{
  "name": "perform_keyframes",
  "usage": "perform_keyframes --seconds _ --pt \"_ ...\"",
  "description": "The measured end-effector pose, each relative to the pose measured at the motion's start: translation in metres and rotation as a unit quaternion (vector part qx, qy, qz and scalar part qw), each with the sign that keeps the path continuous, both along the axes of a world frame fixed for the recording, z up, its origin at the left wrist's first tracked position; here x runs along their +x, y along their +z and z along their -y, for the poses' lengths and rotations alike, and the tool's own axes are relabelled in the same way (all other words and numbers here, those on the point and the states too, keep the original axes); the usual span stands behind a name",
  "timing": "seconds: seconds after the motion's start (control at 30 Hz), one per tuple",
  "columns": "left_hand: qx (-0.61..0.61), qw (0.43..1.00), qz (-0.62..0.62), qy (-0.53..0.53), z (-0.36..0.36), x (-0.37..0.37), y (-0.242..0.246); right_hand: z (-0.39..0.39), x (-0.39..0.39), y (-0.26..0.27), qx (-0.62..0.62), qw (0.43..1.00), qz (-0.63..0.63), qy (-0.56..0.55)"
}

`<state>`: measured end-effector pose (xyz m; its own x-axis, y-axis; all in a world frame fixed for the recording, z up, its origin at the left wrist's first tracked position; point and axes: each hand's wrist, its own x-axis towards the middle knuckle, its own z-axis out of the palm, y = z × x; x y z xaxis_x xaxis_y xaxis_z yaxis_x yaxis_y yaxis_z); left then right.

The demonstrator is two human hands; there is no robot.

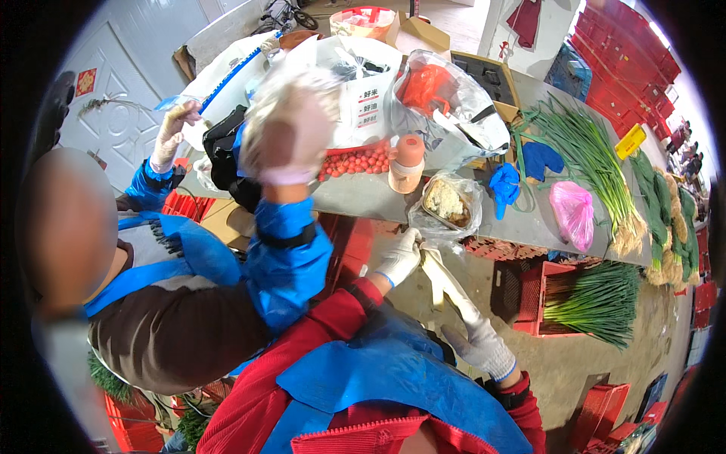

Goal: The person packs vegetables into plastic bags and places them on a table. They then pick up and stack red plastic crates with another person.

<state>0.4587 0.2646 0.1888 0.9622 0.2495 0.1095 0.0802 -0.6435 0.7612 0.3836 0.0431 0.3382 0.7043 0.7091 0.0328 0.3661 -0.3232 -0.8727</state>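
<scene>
My left hand (400, 259), in a white knit glove, pinches the end of a pale glove-like piece (439, 275) between its fingertips. The piece stretches down to my right hand (479, 343), also in a knit glove; whether it is worn on that hand's fingers or lies against them is unclear. Just beyond my left hand, an open plastic bag with a food container (447, 201) sits at the table's edge. A pink bottle (407, 162) stands to its left, beside red cherry-like fruit (354, 163).
A co-worker's gloved hands (295, 130) are raised at the left, close to my left arm. White bags (363, 113) stand on the table (510, 227). Green onions (590, 159) and a pink bag (572, 213) lie right. A red crate (553, 295) holds more greens.
</scene>
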Motion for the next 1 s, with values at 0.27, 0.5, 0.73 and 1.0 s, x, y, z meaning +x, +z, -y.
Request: perform_keyframes --seconds 0.27,0.5,0.73,1.0 --pt "-0.013 0.999 0.012 0.051 -0.009 0.005 -0.016 0.046 -0.031 0.035 -0.078 0.995 -0.069 0.001" --pt "-0.037 0.998 0.011 -0.058 -0.009 -0.012 -0.017 0.088 -0.029 0.002 -0.15 0.97 -0.151 -0.114" --pt "-0.25 0.951 -0.152 -0.099 -0.03 -0.04 0.043 0.095 -0.035 -0.043 -0.109 0.982 -0.143 -0.049" --pt "-0.334 0.932 -0.14 -0.023 -0.047 -0.074 0.067 0.095 -0.027 -0.064 -0.186 0.965 -0.182 -0.014"
